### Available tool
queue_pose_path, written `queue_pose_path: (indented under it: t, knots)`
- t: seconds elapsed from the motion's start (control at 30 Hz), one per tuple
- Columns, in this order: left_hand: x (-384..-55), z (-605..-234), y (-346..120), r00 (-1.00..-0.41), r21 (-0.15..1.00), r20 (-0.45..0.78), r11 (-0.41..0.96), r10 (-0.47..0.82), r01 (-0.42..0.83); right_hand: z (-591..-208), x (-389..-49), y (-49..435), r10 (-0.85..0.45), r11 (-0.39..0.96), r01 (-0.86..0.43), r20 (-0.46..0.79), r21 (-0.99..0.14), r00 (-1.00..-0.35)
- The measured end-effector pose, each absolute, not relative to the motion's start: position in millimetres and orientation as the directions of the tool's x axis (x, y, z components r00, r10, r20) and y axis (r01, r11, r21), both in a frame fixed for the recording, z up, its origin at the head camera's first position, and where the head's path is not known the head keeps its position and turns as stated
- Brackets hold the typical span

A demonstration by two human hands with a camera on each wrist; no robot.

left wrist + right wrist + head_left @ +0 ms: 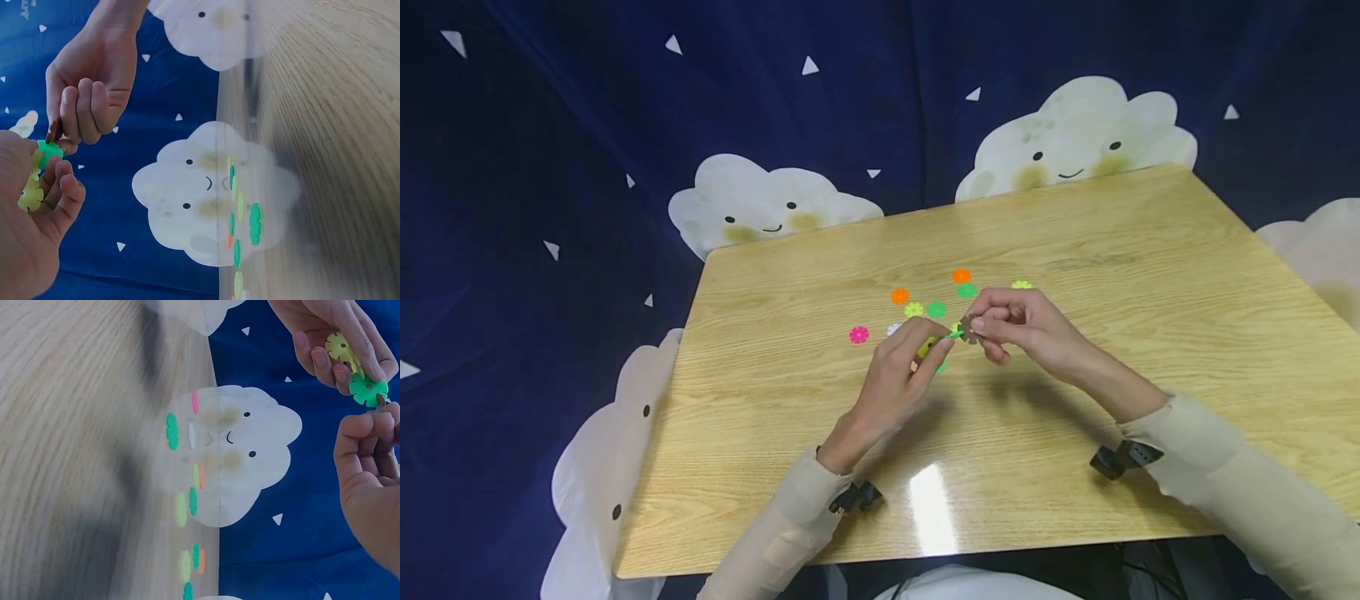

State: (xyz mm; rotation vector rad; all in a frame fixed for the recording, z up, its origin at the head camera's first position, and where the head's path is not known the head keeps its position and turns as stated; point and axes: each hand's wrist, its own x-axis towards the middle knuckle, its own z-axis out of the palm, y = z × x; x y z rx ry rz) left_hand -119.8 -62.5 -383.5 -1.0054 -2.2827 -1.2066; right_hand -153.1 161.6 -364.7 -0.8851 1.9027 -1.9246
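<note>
Between the thumb and fingers of my left hand (897, 367) is a small joined piece of notched plastic discs, a green disc (367, 389) and yellow discs (337, 346). My right hand (1033, 332) pinches a brown notched disc (969, 329) by its edge. The brown disc meets the rim of the green one, as the right wrist view shows; how far the notches overlap I cannot tell. Both hands are raised above the table. In the left wrist view the brown disc (54, 130) appears edge-on beside the green disc (49, 153).
Loose notched discs lie on the wooden table (760, 417) beyond the hands: a pink disc (859, 335), orange discs (900, 296), green discs (936, 309) and yellow-green discs (1021, 285). A dark blue curtain (850, 100) with white clouds stands behind the table.
</note>
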Motion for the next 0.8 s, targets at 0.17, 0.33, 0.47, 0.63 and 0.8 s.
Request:
queue_pose_path:
  t: [0.17,0.33,0.47,0.63,0.8]
  knots:
    - [-120.8,-382.5,-61.2,-0.639,0.518,0.637,0.375,0.431,0.769,-360.4,-152.0,162.6,-0.608,-0.032,-0.243,0.212,-0.969,-0.765]
    - [-120.5,-381.5,-61.0,-0.619,0.489,0.646,0.381,0.446,0.785,-355.6,-150.3,162.5,-0.626,-0.013,-0.267,0.216,-0.964,-0.749]
    - [-120.3,-383.0,-61.6,-0.614,0.478,0.644,0.387,0.456,0.789,-353.0,-149.0,161.5,-0.647,-0.001,-0.271,0.207,-0.963,-0.734]
    - [-121.3,-384.6,-62.3,-0.602,0.463,0.641,0.386,0.476,0.798,-351.2,-149.2,161.5,-0.655,0.033,-0.271,0.184,-0.962,-0.733]
    - [-121.4,-385.9,-61.5,-0.585,0.449,0.639,0.375,0.5,0.811,-352.0,-148.7,162.2,-0.663,0.06,-0.266,0.161,-0.962,-0.731]
